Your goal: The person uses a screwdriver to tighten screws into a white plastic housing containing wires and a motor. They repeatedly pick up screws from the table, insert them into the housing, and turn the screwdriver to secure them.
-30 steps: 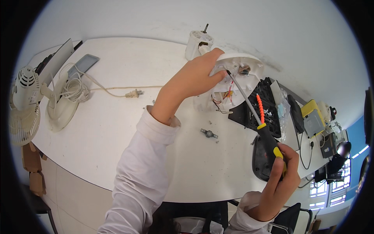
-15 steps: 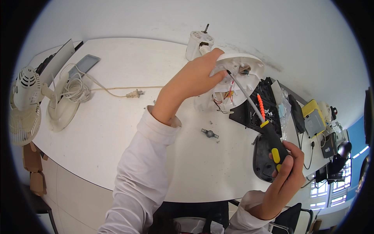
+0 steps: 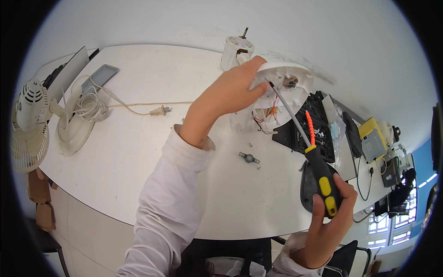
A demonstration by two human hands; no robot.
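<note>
My left hand [image 3: 237,87] grips the near left rim of a white plastic fan base [image 3: 293,73], tipped up so its hollow underside shows. Red and dark wires [image 3: 272,113] hang out below it. Behind it is the white fan motor housing [image 3: 233,51] with a metal shaft sticking up. In my right hand [image 3: 332,221] is a long screwdriver [image 3: 321,173] with a black and yellow handle, my fingers round its lower end. Its tip is at the underside of the base, close to my left thumb; whether it sits in a screw I cannot make out.
A dark knob-like part [image 3: 249,158] and small screws lie on the white table [image 3: 221,203]. Beyond the screwdriver are a black toolbox [image 3: 318,134], an orange spiral piece [image 3: 310,127] and a dark oval cover [image 3: 308,189]. A second fan [image 3: 32,115] and coiled cord [image 3: 92,107] occupy the left.
My right hand has shifted slightly down and left, and its fingers have turned and loosened around the handle. The screwdriver handle has rolled, showing more yellow. My left hand keeps its place.
</note>
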